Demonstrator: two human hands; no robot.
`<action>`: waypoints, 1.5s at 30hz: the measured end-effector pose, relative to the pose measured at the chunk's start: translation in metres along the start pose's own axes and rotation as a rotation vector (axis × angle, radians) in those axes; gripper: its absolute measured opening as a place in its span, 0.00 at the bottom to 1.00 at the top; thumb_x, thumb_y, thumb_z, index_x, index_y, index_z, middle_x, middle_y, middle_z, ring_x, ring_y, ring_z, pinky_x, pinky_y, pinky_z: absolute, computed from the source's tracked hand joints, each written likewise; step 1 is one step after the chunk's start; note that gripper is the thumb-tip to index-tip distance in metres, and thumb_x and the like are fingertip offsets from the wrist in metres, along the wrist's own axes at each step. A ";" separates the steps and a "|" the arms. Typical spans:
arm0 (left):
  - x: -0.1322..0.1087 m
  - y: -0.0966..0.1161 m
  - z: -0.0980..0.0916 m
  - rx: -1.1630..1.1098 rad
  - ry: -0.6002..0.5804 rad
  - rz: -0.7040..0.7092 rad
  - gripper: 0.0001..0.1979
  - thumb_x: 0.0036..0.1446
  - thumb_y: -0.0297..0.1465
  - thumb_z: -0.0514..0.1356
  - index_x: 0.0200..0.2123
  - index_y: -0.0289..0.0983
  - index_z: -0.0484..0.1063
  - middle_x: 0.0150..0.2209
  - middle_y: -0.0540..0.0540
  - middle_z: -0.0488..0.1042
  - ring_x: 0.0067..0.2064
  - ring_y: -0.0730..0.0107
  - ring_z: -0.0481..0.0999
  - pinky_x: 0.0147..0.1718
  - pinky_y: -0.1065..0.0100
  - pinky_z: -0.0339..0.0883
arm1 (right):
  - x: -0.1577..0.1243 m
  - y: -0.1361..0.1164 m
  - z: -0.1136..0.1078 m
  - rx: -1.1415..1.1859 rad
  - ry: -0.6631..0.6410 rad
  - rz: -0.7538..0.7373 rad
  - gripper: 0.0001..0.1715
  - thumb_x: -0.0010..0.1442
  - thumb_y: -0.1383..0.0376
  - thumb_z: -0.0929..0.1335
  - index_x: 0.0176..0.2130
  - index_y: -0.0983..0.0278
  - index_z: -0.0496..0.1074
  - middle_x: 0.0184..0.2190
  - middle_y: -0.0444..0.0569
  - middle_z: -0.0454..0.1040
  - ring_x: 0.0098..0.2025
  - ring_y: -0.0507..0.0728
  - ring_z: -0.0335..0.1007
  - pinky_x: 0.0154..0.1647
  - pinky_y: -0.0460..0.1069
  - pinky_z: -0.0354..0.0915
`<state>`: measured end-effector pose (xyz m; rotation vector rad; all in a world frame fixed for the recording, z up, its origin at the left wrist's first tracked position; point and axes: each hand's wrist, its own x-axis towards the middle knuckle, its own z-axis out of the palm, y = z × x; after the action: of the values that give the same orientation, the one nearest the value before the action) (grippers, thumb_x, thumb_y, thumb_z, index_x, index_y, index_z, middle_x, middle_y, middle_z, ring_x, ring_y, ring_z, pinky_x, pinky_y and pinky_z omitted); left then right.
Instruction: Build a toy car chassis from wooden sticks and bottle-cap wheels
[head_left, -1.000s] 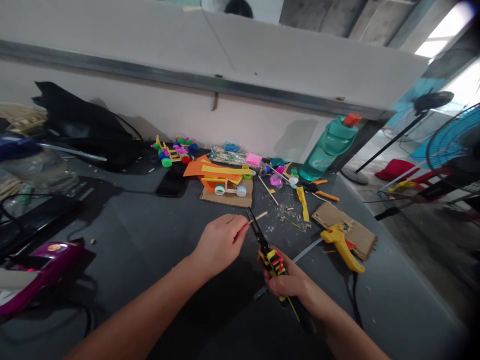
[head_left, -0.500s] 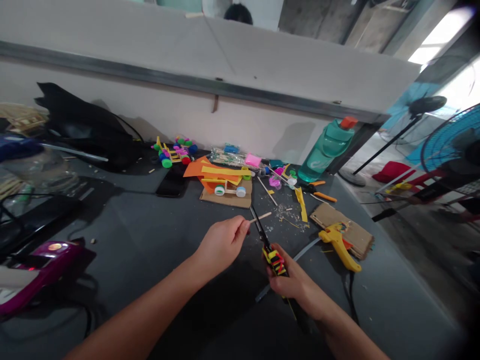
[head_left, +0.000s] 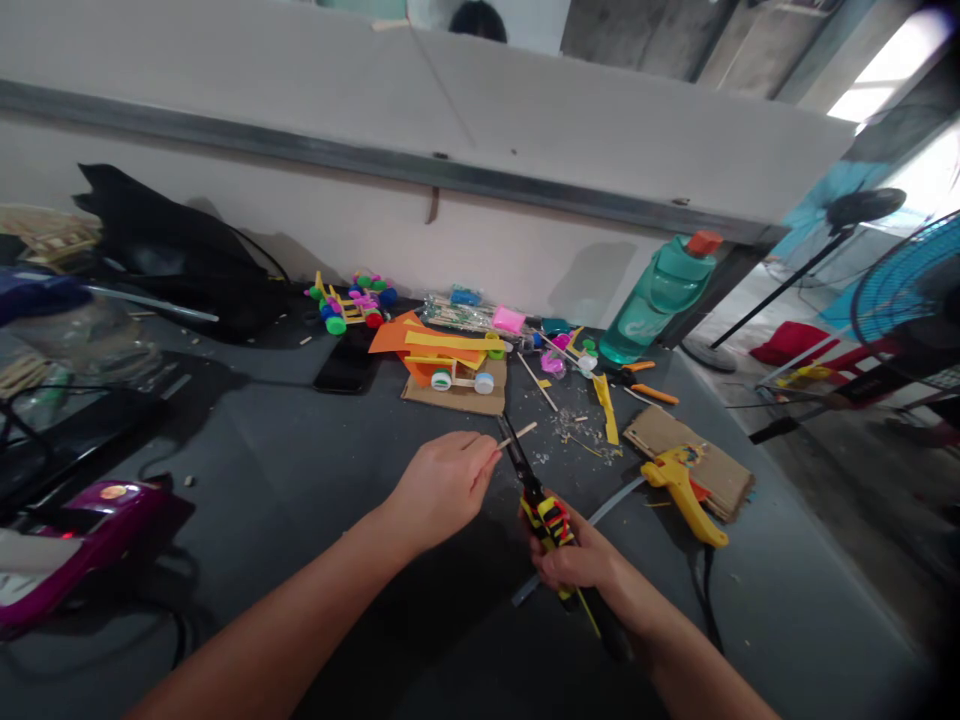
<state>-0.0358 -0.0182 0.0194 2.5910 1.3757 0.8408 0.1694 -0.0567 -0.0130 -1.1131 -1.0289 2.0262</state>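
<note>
My left hand (head_left: pixel 446 490) is closed, pinching a thin wooden stick (head_left: pixel 523 434) that points to the right. Wrapped round the yellow-and-black handles of long-nose pliers (head_left: pixel 533 488) is my right hand (head_left: pixel 589 565). The long dark jaws reach up and away from me, and the stick crosses them near their tips. Whether the jaws grip the stick I cannot tell. Beyond the tips, a small toy car (head_left: pixel 461 378) with bottle-cap wheels sits on a cardboard piece (head_left: pixel 454 398), with orange and yellow paper (head_left: pixel 427 340) behind it.
A yellow glue gun (head_left: pixel 682 490) rests on cardboard (head_left: pixel 652 432) at the right. Behind it are orange-handled pliers (head_left: pixel 651 393) and a teal bottle (head_left: pixel 652 305). A phone (head_left: pixel 343 365), colourful caps (head_left: pixel 352 305) and a black bag (head_left: pixel 180 255) lie toward the back. A purple device (head_left: pixel 97 540) stands left.
The pliers' handles look spread a little wider in my right hand. My left hand and the stick have shifted only slightly to the left, and the view has moved a little.
</note>
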 end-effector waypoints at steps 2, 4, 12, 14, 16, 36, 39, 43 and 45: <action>0.000 0.000 -0.002 0.058 0.007 0.040 0.13 0.63 0.28 0.47 0.27 0.36 0.64 0.25 0.48 0.67 0.30 0.69 0.67 0.29 0.67 0.59 | -0.001 -0.001 0.001 0.008 0.000 -0.019 0.25 0.38 0.71 0.70 0.40 0.61 0.69 0.28 0.42 0.66 0.25 0.49 0.58 0.22 0.44 0.52; 0.000 0.000 -0.003 0.104 0.008 0.072 0.13 0.63 0.27 0.47 0.27 0.35 0.65 0.25 0.48 0.67 0.30 0.68 0.67 0.29 0.67 0.60 | -0.002 -0.003 0.002 0.005 -0.005 -0.022 0.25 0.38 0.71 0.70 0.40 0.61 0.68 0.28 0.42 0.66 0.24 0.48 0.58 0.23 0.44 0.52; -0.001 -0.004 -0.002 0.213 -0.015 0.154 0.10 0.60 0.24 0.49 0.30 0.35 0.67 0.27 0.47 0.68 0.31 0.67 0.66 0.31 0.66 0.61 | -0.009 -0.009 0.009 0.050 0.009 -0.019 0.25 0.39 0.73 0.70 0.41 0.61 0.70 0.29 0.43 0.67 0.28 0.50 0.61 0.27 0.45 0.55; -0.001 -0.003 -0.001 0.169 -0.003 0.140 0.11 0.61 0.24 0.48 0.30 0.35 0.67 0.27 0.47 0.68 0.31 0.67 0.67 0.31 0.67 0.61 | -0.013 -0.008 0.010 0.045 0.043 -0.029 0.29 0.38 0.73 0.70 0.44 0.61 0.70 0.31 0.43 0.68 0.30 0.51 0.62 0.30 0.45 0.56; 0.000 0.001 -0.001 0.045 0.021 0.071 0.12 0.62 0.27 0.47 0.30 0.35 0.67 0.27 0.47 0.69 0.32 0.68 0.68 0.32 0.68 0.61 | -0.015 -0.009 0.011 0.019 0.091 -0.025 0.34 0.38 0.73 0.70 0.47 0.60 0.68 0.33 0.43 0.69 0.31 0.51 0.62 0.32 0.45 0.58; 0.000 0.004 0.000 -0.102 0.034 -0.056 0.13 0.63 0.29 0.48 0.27 0.36 0.66 0.26 0.48 0.68 0.30 0.70 0.67 0.31 0.69 0.60 | -0.009 -0.006 0.005 0.062 0.037 -0.073 0.29 0.38 0.73 0.72 0.43 0.60 0.71 0.35 0.45 0.70 0.33 0.52 0.62 0.32 0.46 0.56; 0.000 0.002 -0.003 -0.026 0.039 0.016 0.14 0.63 0.29 0.47 0.28 0.35 0.67 0.26 0.47 0.68 0.31 0.69 0.67 0.31 0.68 0.61 | -0.008 -0.006 0.005 0.070 0.024 -0.083 0.29 0.39 0.72 0.72 0.44 0.60 0.71 0.34 0.45 0.70 0.33 0.52 0.62 0.32 0.46 0.55; 0.000 0.001 -0.007 0.042 0.048 0.073 0.14 0.63 0.28 0.47 0.29 0.35 0.68 0.26 0.47 0.68 0.30 0.69 0.67 0.31 0.67 0.61 | -0.007 -0.005 0.004 0.070 0.039 -0.069 0.32 0.38 0.72 0.73 0.46 0.60 0.70 0.35 0.45 0.71 0.34 0.53 0.63 0.33 0.46 0.56; 0.000 0.000 -0.009 0.073 0.052 0.097 0.14 0.63 0.28 0.47 0.29 0.35 0.69 0.26 0.47 0.68 0.31 0.69 0.67 0.31 0.67 0.62 | -0.006 -0.005 0.004 0.083 0.062 -0.055 0.33 0.37 0.72 0.74 0.46 0.59 0.70 0.36 0.45 0.71 0.35 0.54 0.64 0.34 0.47 0.56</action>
<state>-0.0403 -0.0198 0.0269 2.7291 1.3274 0.8929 0.1691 -0.0603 -0.0047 -1.0856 -0.9260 1.9602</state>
